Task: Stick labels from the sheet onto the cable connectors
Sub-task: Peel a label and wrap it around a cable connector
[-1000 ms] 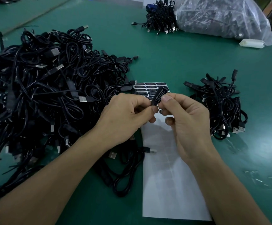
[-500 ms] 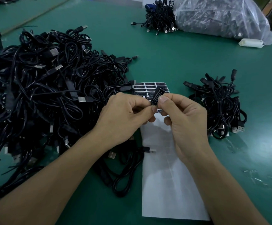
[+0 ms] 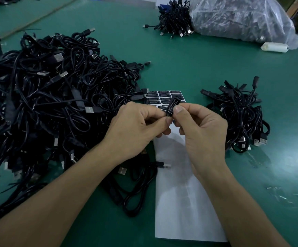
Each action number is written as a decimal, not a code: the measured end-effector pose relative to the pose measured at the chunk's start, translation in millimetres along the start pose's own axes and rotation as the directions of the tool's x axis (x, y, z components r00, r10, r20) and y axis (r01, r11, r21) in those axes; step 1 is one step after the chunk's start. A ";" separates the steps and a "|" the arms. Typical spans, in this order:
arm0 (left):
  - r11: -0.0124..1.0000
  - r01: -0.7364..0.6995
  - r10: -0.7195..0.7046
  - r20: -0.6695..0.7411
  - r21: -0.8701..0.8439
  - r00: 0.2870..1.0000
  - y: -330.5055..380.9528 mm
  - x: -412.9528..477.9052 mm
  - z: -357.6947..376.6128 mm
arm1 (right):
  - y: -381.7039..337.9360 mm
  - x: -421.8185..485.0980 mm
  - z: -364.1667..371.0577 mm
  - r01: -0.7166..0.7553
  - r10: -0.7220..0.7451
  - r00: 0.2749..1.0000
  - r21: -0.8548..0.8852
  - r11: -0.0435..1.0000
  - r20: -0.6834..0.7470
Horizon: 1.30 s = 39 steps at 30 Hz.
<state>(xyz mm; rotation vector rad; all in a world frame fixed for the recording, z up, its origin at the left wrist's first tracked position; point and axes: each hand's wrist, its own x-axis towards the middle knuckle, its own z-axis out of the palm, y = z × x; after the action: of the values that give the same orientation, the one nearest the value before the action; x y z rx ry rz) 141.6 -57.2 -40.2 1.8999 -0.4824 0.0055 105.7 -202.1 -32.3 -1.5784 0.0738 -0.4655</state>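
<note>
A small black cable connector (image 3: 172,105) with white lettering on its face is held up between both hands, above the label sheet (image 3: 183,193). My left hand (image 3: 137,129) pinches its lower end between thumb and forefinger. My right hand (image 3: 201,129) presses its thumb tip on the connector's lettered side, fingers curled behind. The sheet is mostly bare white backing; a few rows of black labels (image 3: 160,98) remain at its far end, partly hidden by my hands. The connector's cable is hidden under my left hand.
A big tangled heap of black USB cables (image 3: 43,97) fills the left of the green table (image 3: 189,65). A smaller cable pile (image 3: 240,118) lies right of the sheet. At the back are a cable bundle (image 3: 175,22), a clear plastic bag (image 3: 242,18) and a white packet (image 3: 273,47).
Both hands stay together on the connector. My right thumb has slid slightly along its face; the connector's angle is nearly the same.
</note>
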 end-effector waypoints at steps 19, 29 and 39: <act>0.996 0.012 -0.003 0.103 -0.089 0.995 2.1 -1.4 -2.5 | 3.2 0.4 0.1 0.063 -0.066 0.998 -0.100 0.993 -0.022; 0.986 0.015 0.000 0.090 -0.166 0.996 4.4 -0.2 -2.6 | 0.8 -1.7 0.0 0.086 -0.088 0.996 -0.077 0.993 -0.018; 0.970 -0.040 0.053 0.049 -0.239 0.997 2.7 3.3 -3.6 | -3.7 -4.6 1.5 0.129 -0.129 0.992 -0.046 0.991 0.008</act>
<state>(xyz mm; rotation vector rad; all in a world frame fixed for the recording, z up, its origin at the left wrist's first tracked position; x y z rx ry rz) 144.5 -55.9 -35.6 1.6565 -0.5408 -0.0715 101.2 -198.9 -29.8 -1.6361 -0.0219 -0.5641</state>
